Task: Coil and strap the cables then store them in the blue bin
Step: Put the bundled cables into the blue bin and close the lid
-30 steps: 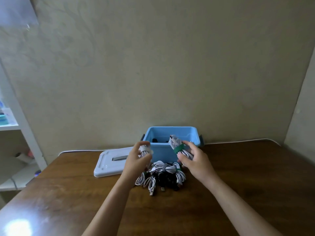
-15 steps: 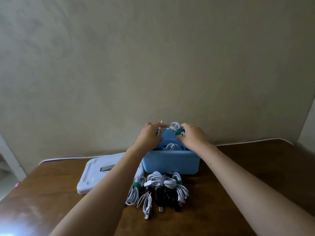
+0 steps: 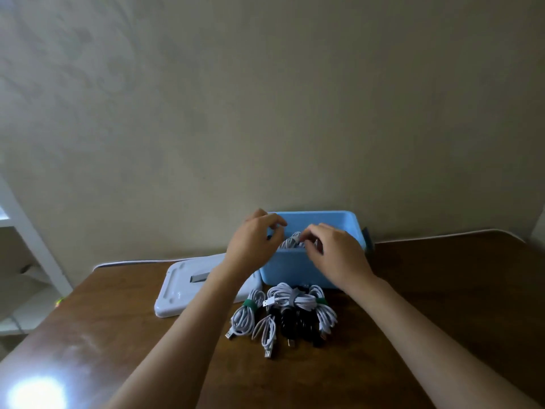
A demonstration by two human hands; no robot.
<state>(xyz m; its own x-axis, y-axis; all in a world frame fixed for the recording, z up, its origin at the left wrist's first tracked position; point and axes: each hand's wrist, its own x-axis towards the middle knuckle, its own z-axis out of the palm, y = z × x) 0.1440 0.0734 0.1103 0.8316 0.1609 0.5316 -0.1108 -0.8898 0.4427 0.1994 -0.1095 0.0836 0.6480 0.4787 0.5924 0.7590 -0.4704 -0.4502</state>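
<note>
Left hand (image 3: pixel 253 242), right hand (image 3: pixel 336 251) over open blue plastic bin (image 3: pixel 352 228); grips loosely curled, empty. White coiled cables (image 3: pixel 290 242) inside.

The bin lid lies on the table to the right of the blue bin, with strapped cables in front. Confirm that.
Wrong side: the head view shows the bin lid lying on the table to the left of the blue bin. The strapped cables do lie in front.

Looks like a room in a home: plain beige plastered wall (image 3: pixel 265 98), dark wooden table (image 3: pixel 442 290) pushed against it, white shelving unit (image 3: pixel 26 231) at far left, thin white cord (image 3: pixel 442 234) along the table's far edge.
</note>
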